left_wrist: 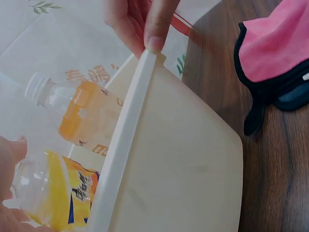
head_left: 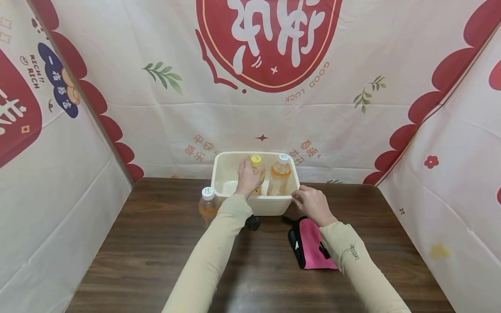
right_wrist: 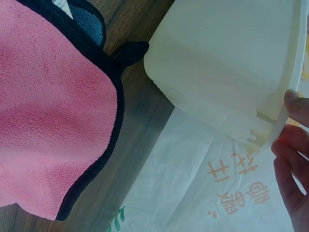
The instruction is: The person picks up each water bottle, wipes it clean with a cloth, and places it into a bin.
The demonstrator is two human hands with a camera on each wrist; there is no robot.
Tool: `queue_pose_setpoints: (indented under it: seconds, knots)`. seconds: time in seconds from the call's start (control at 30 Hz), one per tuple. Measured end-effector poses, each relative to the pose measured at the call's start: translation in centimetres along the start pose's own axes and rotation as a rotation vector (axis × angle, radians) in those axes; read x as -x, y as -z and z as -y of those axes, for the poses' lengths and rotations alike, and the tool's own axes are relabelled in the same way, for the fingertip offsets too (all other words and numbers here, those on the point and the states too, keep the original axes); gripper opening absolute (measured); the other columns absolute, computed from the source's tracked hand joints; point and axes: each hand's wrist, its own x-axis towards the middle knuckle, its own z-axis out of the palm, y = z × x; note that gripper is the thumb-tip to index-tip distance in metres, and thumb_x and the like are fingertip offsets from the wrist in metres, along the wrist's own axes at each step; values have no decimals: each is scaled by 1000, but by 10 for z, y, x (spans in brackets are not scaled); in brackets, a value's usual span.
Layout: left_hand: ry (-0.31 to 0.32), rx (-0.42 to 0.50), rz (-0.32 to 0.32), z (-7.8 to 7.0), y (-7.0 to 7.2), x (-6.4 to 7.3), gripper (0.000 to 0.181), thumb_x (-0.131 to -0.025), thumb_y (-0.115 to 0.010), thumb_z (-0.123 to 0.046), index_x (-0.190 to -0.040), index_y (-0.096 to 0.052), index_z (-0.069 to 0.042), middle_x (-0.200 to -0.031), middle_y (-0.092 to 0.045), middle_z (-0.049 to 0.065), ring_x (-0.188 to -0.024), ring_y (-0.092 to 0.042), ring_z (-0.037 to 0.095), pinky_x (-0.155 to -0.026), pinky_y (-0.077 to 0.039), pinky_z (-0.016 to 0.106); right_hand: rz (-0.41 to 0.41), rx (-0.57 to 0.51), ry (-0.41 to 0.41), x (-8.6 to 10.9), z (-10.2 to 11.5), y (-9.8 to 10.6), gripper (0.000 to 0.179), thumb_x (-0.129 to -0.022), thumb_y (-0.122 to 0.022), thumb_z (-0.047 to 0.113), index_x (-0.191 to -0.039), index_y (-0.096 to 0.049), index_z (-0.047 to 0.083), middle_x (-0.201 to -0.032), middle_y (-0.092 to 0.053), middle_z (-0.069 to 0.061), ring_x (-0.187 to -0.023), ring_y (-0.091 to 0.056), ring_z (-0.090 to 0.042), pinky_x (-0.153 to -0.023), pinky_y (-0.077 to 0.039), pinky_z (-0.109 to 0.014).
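Observation:
A cream plastic bin (head_left: 270, 206) stands at the back of the wooden table. Inside it, my left hand (head_left: 249, 177) grips a yellow-capped bottle (left_wrist: 63, 188) with a yellow label, upright among the bin's walls. Beside that bottle in the bin is a white-capped bottle (head_left: 279, 176) with an orange label. My right hand (head_left: 311, 202) pinches the bin's front right rim, thumb outside in the right wrist view. Another white-capped bottle (head_left: 208, 203) stands on the table left of the bin, partly behind my left sleeve.
A folded pink cloth (head_left: 313, 243) with black edging lies under my right forearm, near the bin. A small black object (head_left: 252, 223) sits in front of the bin by my left sleeve. Printed fabric walls (head_left: 156, 130) enclose the table's back and sides.

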Motion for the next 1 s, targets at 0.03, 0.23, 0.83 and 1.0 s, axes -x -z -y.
queue_pose_setpoints:
  seconds: [0.03, 0.23, 0.83, 1.0]
  knots:
    - [-1, 6, 0, 0, 1, 1, 69, -91, -54, -30, -144, -17, -5, -146, -18, 19, -135, -17, 32, -107, -20, 44, 0, 0, 0, 0, 0, 0, 9, -71, -76, 12, -75, -70, 8, -70, -60, -2, -59, -57, -20, -52, -46, -38]
    - [-48, 24, -11, -3, 5, 9, 76, -89, -56, -29, -145, -10, -6, -150, -4, 19, -138, -2, 31, -108, -16, 42, 0, -2, 1, -1, 2, -1, 9, -71, -76, 11, -75, -70, 8, -71, -60, -2, -59, -57, -20, -53, -47, -38]
    - [-770, -150, -75, -32, 86, 135, 40, -78, -71, -18, -110, -54, 0, -111, -52, 12, -95, -55, 19, -73, -49, 22, -16, -2, 15, -2, 1, -3, 9, -70, -76, 12, -75, -70, 8, -71, -61, -4, -59, -57, -22, -52, -47, -40]
    - [-713, -183, -192, 0, 127, 133, 38, -73, -75, -12, -104, -57, 0, -98, -55, 12, -86, -53, 21, -69, -48, 29, 3, -6, 6, -1, 0, -3, 9, -71, -75, 13, -77, -70, 9, -74, -62, -3, -61, -59, -21, -53, -47, -40]
